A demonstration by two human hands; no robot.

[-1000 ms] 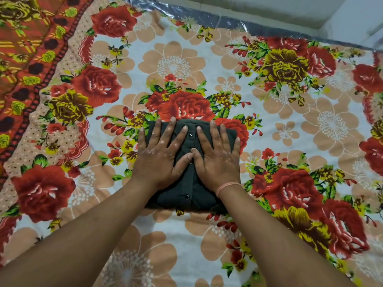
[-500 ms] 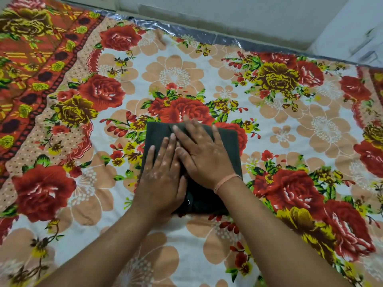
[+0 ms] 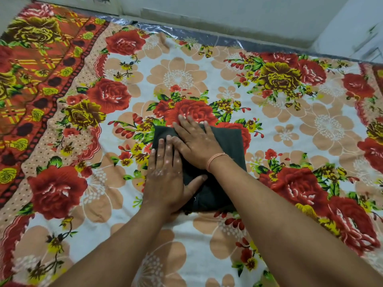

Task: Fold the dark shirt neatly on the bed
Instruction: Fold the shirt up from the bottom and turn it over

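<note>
The dark shirt (image 3: pixel 230 146) lies folded into a small rectangle in the middle of the bed. My left hand (image 3: pixel 165 177) rests flat on its near left part, fingers together pointing away, thumb spread to the right. My right hand (image 3: pixel 196 143) lies flat across the far part of the shirt, fingers angled to the upper left and reaching its far edge. A pink thread band circles the right wrist. Both palms press down and neither grips the cloth. Much of the shirt is hidden under the hands.
The bed is covered by a floral sheet (image 3: pixel 290 125) with red roses on white. An orange-red patterned border (image 3: pixel 31 79) runs down the left. A shiny plastic strip (image 3: pixel 207 39) edges the far side, against a pale wall (image 3: pixel 228 15).
The hands were side by side on the shirt; the right hand slid up and left across it and the left hand drew back toward me. The view also tilted upward.
</note>
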